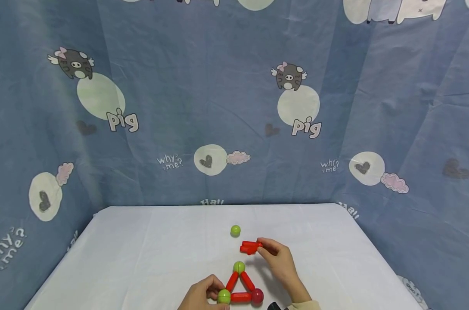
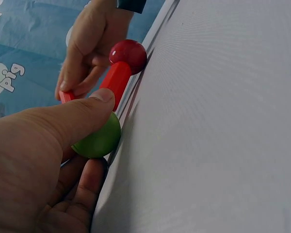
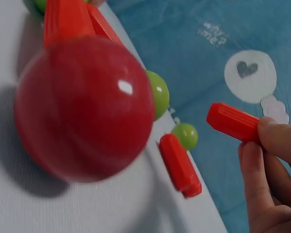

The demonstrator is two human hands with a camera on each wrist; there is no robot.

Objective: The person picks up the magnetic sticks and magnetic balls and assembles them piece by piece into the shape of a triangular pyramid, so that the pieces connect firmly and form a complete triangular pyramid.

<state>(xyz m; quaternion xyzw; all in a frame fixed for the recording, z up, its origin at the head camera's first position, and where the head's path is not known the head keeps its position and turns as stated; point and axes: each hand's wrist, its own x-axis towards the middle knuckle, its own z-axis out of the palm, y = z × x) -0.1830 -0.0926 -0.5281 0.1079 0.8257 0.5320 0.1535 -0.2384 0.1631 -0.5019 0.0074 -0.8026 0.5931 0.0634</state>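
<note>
At the left hand (image 1: 198,296): triangle of red rods and balls, just to that hand's right, nearer the wearer than the right hand (image 1: 279,258). Left has its corner green ball (image 1: 224,296) between thumb and fingers, thumb lying over the joint with the bottom rod (image 1: 240,297). That rod runs rightward from the left hand to the red ball (image 1: 257,296); two more red rods lead up to the top green ball (image 1: 239,267), which sits between the hands. Right has a red rod (image 3: 233,122) pinched by one end, thumb against fingers, clear of the bench (image 1: 149,254). Just below that rod, near the right fingertips, more red lies on the bench (image 3: 179,165); can't tell if one rod or two. Loose green ball (image 1: 235,230) sits beyond the right fingertips, a bit left. Blue printed curtain (image 1: 234,86) behind, past both hands.
</note>
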